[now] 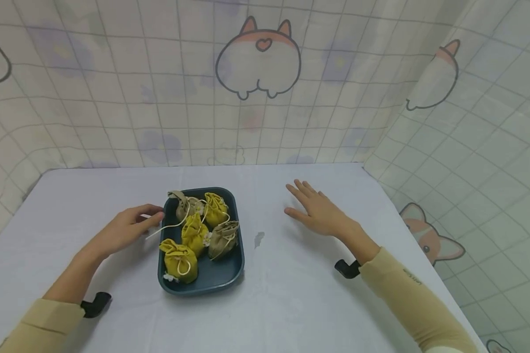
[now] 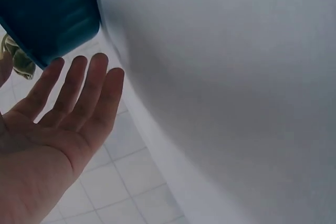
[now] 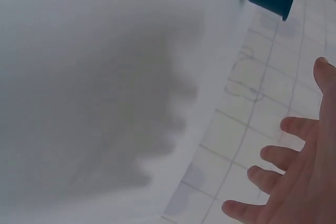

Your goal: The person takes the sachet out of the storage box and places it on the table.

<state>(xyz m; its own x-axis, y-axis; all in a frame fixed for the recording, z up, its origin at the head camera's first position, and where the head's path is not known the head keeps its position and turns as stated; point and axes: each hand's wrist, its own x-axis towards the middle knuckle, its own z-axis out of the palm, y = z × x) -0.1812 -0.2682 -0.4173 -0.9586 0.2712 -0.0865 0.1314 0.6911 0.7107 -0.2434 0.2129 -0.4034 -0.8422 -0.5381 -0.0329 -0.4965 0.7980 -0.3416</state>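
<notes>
A dark blue tray [image 1: 216,274] stands on the table left of the middle. In it lie three yellow drawstring pouches [image 1: 182,262] and two grey-beige ones [image 1: 224,240], with pale cords and small white flowers. One cord hangs over the tray's left rim. My left hand [image 1: 125,228] is at that rim, fingertips right beside it. In the left wrist view its fingers [image 2: 97,87] are loosely extended, close to the tray wall [image 2: 79,24], holding nothing. To the right of the tray, my right hand [image 1: 320,211] hovers above the table, palm down, fingers spread. The right wrist view shows its shadow below.
A white cloth covers the table [image 1: 274,314]; a small grey mark [image 1: 259,239] shows right of the tray. Behind and to the right hangs a checked curtain [image 1: 265,127] with corgi drawings. A black wrist mount [image 1: 96,305] sits under each forearm.
</notes>
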